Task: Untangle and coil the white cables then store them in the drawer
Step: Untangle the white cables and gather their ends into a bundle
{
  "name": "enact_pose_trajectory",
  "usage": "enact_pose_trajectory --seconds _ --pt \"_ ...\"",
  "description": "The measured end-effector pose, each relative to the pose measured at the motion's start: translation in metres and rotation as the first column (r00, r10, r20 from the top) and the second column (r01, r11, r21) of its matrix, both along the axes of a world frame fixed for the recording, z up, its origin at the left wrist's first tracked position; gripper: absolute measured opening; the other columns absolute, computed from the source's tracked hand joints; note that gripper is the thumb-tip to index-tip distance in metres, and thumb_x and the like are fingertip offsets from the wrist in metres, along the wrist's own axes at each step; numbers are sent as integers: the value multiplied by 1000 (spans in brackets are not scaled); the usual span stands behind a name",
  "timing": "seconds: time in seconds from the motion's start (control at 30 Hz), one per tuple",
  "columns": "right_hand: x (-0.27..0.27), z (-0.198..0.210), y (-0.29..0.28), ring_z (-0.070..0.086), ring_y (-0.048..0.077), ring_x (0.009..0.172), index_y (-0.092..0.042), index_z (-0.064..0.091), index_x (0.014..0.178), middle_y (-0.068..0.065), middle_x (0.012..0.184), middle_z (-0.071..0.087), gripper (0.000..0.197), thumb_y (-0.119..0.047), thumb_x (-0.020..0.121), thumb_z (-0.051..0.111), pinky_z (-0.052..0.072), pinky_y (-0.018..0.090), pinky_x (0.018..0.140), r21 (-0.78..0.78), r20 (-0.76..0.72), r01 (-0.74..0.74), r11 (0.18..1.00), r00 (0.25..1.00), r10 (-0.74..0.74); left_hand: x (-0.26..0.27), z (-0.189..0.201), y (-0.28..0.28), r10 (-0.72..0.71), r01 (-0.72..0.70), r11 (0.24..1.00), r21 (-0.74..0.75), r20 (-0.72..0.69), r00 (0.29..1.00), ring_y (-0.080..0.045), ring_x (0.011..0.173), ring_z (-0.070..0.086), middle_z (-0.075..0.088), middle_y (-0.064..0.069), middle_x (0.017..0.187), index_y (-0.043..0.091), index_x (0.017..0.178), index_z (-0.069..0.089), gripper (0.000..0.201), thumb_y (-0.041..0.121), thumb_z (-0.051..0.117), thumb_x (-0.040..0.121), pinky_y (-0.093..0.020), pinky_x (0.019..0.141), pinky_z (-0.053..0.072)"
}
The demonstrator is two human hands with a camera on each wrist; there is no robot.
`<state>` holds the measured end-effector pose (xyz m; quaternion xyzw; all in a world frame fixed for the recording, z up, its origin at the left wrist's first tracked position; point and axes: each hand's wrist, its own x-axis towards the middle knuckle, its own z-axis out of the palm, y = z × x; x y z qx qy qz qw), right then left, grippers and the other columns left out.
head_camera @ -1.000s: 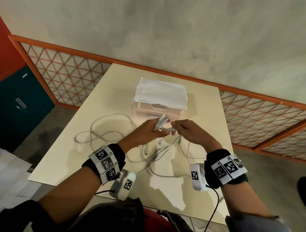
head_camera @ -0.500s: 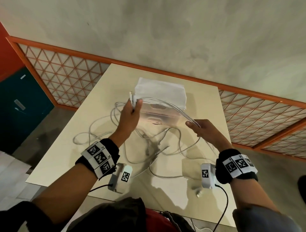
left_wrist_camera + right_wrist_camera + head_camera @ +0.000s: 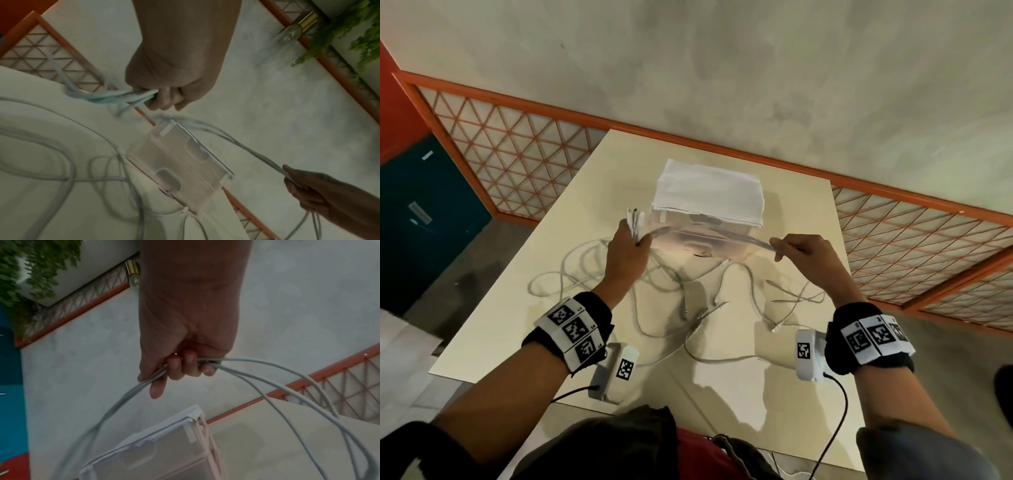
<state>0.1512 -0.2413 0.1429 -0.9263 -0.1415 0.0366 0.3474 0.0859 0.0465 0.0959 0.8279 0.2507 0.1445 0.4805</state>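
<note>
Several white cables (image 3: 674, 284) lie tangled on the beige table (image 3: 524, 308). My left hand (image 3: 628, 245) grips their plug ends, raised left of the drawer box. My right hand (image 3: 796, 246) grips the same cables farther along, and a bundle stretches taut between the hands (image 3: 709, 234). The left wrist view shows my left hand (image 3: 164, 95) fisted on the cables (image 3: 115, 97). The right wrist view shows my right hand (image 3: 183, 368) curled round several strands (image 3: 267, 373). The translucent drawer box (image 3: 709, 240), white cloth on top, stands behind, drawers shut.
An orange lattice railing (image 3: 517, 147) runs behind and to both sides of the table. A grey wall lies beyond. A teal cabinet (image 3: 424, 219) stands at the far left. Loose cable loops (image 3: 571, 274) spread toward the table's left edge.
My hands were close together in front of the box; they have moved apart. The left has lifted the plug ends up and left, the right has slid rightward, pulling the cables taut.
</note>
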Motion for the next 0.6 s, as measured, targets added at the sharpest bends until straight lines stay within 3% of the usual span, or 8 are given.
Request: enact_pose_trajectory --seconds 0.03,0.1,0.17,0.27,0.33,0.4,0.47,0.6 --pt "-1 1 3 34 9 41 -11 69 67 -4 41 34 36 -36 90 60 27 16 45 -13 4 -34 999 999 35 -2 6 -3 -50 52 998 -32 56 997 -33 94 61 65 -15 97 -4 116 51 33 19 56 93 -28 71 37" --pt "-4 2 14 37 7 42 -11 71 67 -8 37 39 35 -35 90 61 29 14 48 -38 -3 -117 992 993 117 -6 21 -14 -214 230 969 -90 160 964 -5 58 54 56 12 60 -2 117 55 33 21 56 93 -20 57 35" --pt "-8 3 27 37 6 43 -9 71 68 -10 37 39 36 -35 90 61 29 14 49 -22 -12 -198 980 980 198 -9 35 -30 -431 454 881 -130 170 886 1 39 38 42 16 39 3 123 56 32 20 51 96 -11 46 29" --pt "-16 9 46 34 6 43 -6 69 70 -8 41 38 38 -34 93 56 28 14 49 52 11 -293 955 956 293 -10 37 -52 -666 635 677 -372 58 744 0 35 25 30 14 41 23 129 51 33 33 40 100 -13 36 22" --pt "-17 15 51 34 5 44 0 67 73 -8 42 40 41 -31 96 52 27 14 50 90 29 -323 942 946 322 -12 30 -60 -734 630 589 -507 -9 679 -3 37 18 24 13 47 23 105 56 29 43 35 99 -15 35 16" --pt "-16 14 47 35 4 44 -4 68 74 -11 42 42 39 -34 95 53 27 14 50 113 -3 -313 943 949 316 -13 27 -63 -716 609 597 -522 -6 698 -2 35 17 24 13 45 20 81 43 30 43 35 99 -14 34 16" --pt "-13 4 35 38 2 46 -9 64 71 -14 45 46 35 -39 89 60 28 14 51 118 -63 -277 954 956 285 -12 28 -59 -640 578 658 -482 47 767 -1 32 20 27 13 42 21 74 33 32 39 36 100 -13 32 17" --pt "-10 -31 2 41 -1 44 -13 53 62 -13 42 47 36 -35 89 62 30 13 50 68 -151 -112 991 981 121 -3 31 -30 -430 443 800 -405 129 894 -1 31 22 26 12 40 23 67 28 37 38 39 99 -14 33 17"
